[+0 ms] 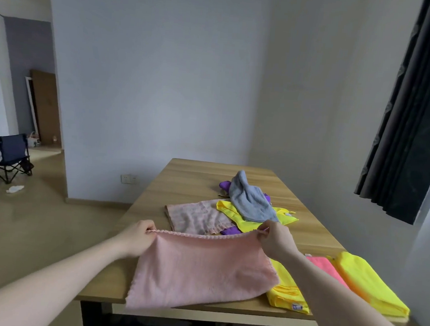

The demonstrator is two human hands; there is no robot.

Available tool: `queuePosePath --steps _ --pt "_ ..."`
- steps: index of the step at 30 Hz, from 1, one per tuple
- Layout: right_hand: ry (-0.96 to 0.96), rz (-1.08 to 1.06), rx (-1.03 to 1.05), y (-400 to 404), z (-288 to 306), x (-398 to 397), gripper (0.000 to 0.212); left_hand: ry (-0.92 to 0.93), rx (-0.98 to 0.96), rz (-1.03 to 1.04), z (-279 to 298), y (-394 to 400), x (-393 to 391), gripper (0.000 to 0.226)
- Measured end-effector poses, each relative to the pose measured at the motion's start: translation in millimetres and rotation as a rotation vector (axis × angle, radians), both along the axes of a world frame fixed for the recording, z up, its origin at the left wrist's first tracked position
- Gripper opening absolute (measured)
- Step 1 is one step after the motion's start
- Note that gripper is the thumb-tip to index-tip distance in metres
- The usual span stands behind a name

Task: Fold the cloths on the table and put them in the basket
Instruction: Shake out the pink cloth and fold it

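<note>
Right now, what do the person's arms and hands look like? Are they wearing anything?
Both arms are bare right up to the picture's edge: no sleeves show. The left hand and right hand wear no gloves, and I see no rings, watch or bracelet. The forearms look slim and long in this wide-angle view.

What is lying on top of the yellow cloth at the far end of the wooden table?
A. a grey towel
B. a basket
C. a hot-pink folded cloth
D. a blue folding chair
A: the crumpled grey towel lies across the spread yellow cloth at the far end of the wooden table.
</note>
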State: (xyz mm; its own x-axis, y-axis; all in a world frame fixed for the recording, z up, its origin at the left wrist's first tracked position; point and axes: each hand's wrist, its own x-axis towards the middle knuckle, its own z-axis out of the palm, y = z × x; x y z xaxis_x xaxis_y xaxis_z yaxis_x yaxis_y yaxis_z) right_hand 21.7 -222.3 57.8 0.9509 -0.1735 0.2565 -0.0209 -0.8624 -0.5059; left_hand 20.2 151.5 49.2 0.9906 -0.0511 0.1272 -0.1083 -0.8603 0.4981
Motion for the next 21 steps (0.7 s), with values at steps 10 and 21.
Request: queuePosePath --steps 10,21 --pt "-0.024 -0.077 0.101 10.4 -50.2 15.0 0.027 -0.069 -0.190 0.250 -61.6 -6.7 13.1 0.023" --pt "-0.115 -0.058 0.050 9.1 -77.1 12.2 0.035 -0.182 -0.251 0.320 -82.6 -3.4 19.3 0.028"
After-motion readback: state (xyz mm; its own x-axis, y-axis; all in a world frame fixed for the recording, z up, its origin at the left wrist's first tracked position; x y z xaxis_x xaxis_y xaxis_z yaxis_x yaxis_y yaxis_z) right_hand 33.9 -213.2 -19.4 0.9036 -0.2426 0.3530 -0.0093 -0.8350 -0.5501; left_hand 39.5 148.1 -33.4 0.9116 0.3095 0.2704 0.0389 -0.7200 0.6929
